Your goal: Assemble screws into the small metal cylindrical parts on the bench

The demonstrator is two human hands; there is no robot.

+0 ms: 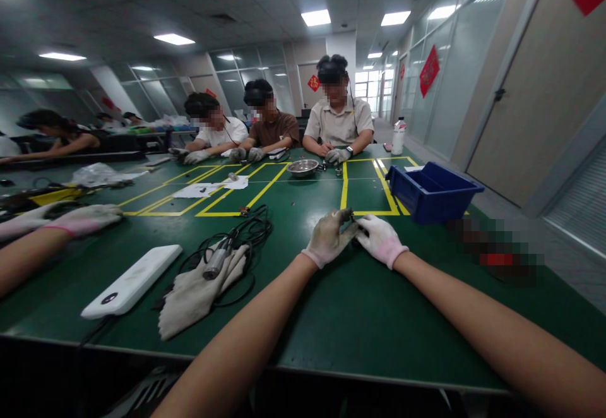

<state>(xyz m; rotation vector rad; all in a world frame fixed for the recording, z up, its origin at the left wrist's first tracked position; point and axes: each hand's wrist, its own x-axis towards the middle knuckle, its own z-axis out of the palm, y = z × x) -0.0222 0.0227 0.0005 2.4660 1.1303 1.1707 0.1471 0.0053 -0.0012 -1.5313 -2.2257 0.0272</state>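
My left hand (331,238), in a soiled light work glove, is closed with its fingertips pinched together just above the green table (303,323). Against it rests my right hand (379,238), gloved in white and pink, its fingers also closed. Between the fingertips of both hands shows a small dark piece (351,217), mostly covered by the gloves; its kind is too small to tell. Yellow tape lines (344,184) run on the tabletop just beyond my hands.
A blue bin (433,194) stands to the right, a metal bowl (303,167) farther back. At left lie a white power bank (132,282), a spare glove (201,298) and coiled black cable (255,222). Co-workers sit opposite; a neighbour's gloved hand (88,218) reaches in from the left.
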